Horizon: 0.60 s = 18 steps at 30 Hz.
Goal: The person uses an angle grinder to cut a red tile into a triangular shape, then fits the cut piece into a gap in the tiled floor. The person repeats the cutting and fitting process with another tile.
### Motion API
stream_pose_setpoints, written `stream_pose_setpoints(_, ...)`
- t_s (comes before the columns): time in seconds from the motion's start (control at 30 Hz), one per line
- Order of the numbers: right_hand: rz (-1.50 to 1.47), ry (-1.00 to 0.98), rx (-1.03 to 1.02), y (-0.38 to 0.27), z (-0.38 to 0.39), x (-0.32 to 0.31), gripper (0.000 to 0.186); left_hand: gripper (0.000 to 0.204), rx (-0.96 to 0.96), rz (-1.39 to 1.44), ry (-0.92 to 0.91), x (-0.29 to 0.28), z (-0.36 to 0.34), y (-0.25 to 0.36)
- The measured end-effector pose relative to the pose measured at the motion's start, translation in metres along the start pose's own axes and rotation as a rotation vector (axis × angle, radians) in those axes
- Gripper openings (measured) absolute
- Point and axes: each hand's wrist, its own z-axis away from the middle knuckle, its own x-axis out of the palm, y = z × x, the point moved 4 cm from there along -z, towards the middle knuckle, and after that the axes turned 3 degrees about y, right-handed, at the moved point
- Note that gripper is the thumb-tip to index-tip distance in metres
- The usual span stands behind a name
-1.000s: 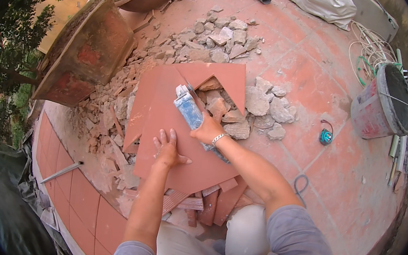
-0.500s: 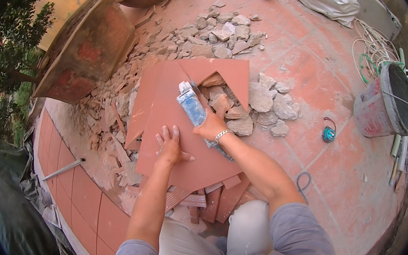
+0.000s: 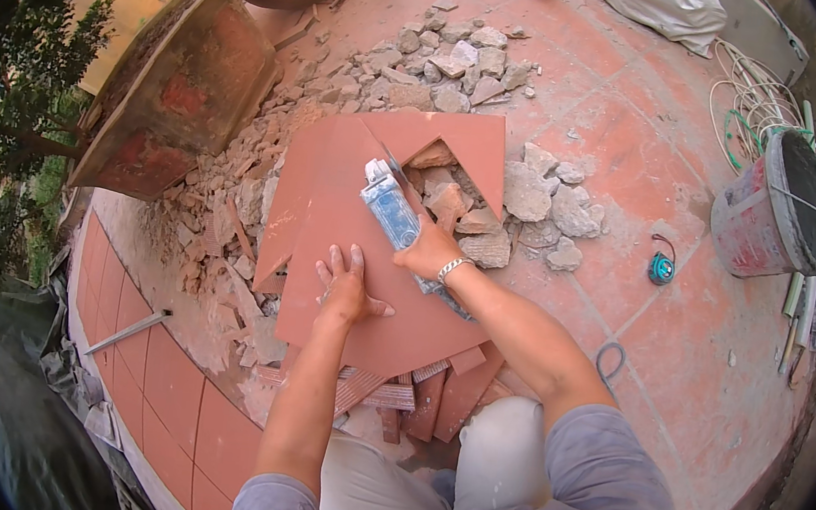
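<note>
R hand [image 3: 432, 251] is wrapped tight round a blue-and-white hand tool [image 3: 392, 205], fingers closed on its body, wristband showing just behind. The tool's tip sits at the inner edge of the notch in the big terracotta tile [image 3: 369, 241]. L hand [image 3: 346, 290] lies flat w/ fingers spread, palm pressing the tile's face, gripping nothing.

Change vs the two earlier frames: slight. The tool has crept a bit further up toward the notch and the R wrist has shifted w/ it; L hand has stayed put in the same spot on the tile, tile itself hasn't slid. Reads as slow, steady work along the notch edge w/ the tile pinned, not a reposition.

Everything else, placed off the tile:
- Inside the notch & just to its right: grey rubble chunks [image 3: 535, 204], touching the tile's edge.
- Beyond the tile's far edge: more broken stone [image 3: 450, 58] spread over the paving.
- Left of tile: rubble strip, then a large terracotta planter [image 3: 185, 89], tilted.
- Under the tile's near edge: tile offcuts [image 3: 412, 397], some ribbed-side up, by the person's knees.
- Well right of tile: small blue tape measure [image 3: 661, 269]; further right a red bucket [image 3: 770, 211] of dark mix, coiled cable [image 3: 746, 112] beyond it.
</note>
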Motion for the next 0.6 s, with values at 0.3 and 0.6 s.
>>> stream_pose_setpoints(0.3,-0.009,-0.008,-0.001,0.0022,0.0012,0.0004,0.095,0.153,0.014,0.01,0.007,-0.0008,0.0007,-0.0002)
stream_pose_setpoints(0.6,-0.028,0.017,-0.005,0.0047,0.0042,0.0003,0.089,0.155,0.022,0.007,0.018,0.0022,-0.0028,-0.0028)
